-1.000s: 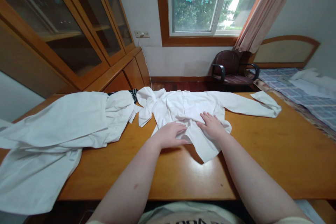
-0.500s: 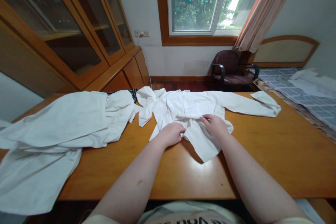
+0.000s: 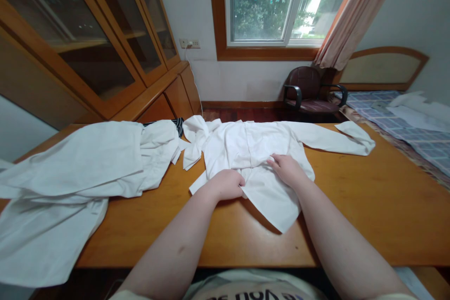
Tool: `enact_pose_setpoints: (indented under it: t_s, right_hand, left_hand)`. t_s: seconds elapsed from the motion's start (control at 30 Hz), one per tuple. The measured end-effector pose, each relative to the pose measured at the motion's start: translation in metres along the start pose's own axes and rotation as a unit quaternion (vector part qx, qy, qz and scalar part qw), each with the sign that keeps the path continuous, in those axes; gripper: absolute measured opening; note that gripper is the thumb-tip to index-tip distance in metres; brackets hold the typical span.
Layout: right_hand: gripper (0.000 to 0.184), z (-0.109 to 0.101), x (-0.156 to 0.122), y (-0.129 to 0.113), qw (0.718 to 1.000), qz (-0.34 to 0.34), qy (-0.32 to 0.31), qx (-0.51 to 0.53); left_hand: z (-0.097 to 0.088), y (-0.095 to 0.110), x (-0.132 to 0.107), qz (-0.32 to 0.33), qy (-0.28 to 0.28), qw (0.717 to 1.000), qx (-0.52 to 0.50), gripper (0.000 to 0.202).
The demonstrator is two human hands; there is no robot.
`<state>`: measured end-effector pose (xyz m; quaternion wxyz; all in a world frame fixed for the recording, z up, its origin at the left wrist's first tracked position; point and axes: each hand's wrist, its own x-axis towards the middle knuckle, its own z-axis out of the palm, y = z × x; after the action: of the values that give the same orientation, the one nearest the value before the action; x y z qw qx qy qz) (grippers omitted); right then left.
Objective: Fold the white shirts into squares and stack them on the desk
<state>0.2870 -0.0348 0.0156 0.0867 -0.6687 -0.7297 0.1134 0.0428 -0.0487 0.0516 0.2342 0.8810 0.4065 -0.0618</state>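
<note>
- One pile of white clothes (image 3: pixel 87 159) at far left of the wooden table (image 3: pixel 386 215): loose layers, one part hanging past the near edge.
- Glass-door cabinet (image 3: pixel 117 37) behind the pile, wood frame, doors shut.
- Striped cloth (image 3: pixel 180 125), black and white, mostly covered, poking out at the pile's back right corner.
- Wall socket (image 3: pixel 190 43) next to the cabinet, plug in it, white cord running down.
- Left hand (image 3: pixel 228 184): palm down, fingers curled under, thumb against them. Has the shirt's near edge pinched at the fingertips.
- White shirt (image 3: pixel 253 140): mid-table, spread flat-ish, between and under both hands. Left sleeve bunched up beside the pile; lower left corner sticks out past the left wrist. Near flap comes to a point toward the person, its edge casting a shadow on the wood.
- Window (image 3: pixel 260 9) on the far wall, stickers on the left pane.
- Right hand (image 3: pixel 290 171): nearly closed, thumb and fingertips on a crease across the shirt front. Can't tell from here if it's gripping or just pressing.
- Right sleeve stretched out to the right, cuff end doubled back.
- Maroon armchair (image 3: pixel 305 89), pink curtain (image 3: pixel 362 14), then bed (image 3: pixel 386 108) with plaid cover.
</note>
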Motion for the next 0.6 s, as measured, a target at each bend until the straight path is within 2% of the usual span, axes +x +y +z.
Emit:
enact_pose_setpoints:
  t_s: [0.13, 0.27, 0.37, 0.47, 0.53, 0.6]
  right_hand:
    - [0.047, 0.0027, 0.0001, 0.0002, 1.0, -0.021, 0.002, -0.012]
    - [0.049, 0.0044, -0.0004, 0.0013, 0.999, -0.022, -0.001, -0.024]
    - [0.058, 0.0061, -0.0003, 0.0021, 0.999, -0.019, -0.016, -0.038]
    - [0.065, 0.0076, 0.0002, 0.0026, 0.998, -0.02, -0.033, -0.045]
    - [0.067, 0.0081, 0.0004, 0.0026, 0.998, -0.018, -0.042, -0.042]
    - [0.068, 0.0085, 0.0003, 0.0025, 0.998, -0.013, -0.048, -0.035]
  left_hand:
    - [0.0007, 0.0037, -0.0002, -0.037, -0.046, 0.998, -0.028, 0.013]
    - [0.0025, 0.0045, -0.0001, -0.044, -0.099, 0.993, -0.054, 0.017]
    - [0.0022, 0.0027, -0.0019, -0.011, -0.126, 0.985, -0.114, 0.023]
    - [0.001, 0.0001, -0.0046, 0.035, -0.146, 0.966, -0.211, 0.034]
    - [-0.0002, -0.0012, -0.0058, 0.046, -0.138, 0.952, -0.268, 0.036]
    - [-0.0012, -0.0026, -0.0058, 0.03, -0.063, 0.957, -0.282, 0.034]
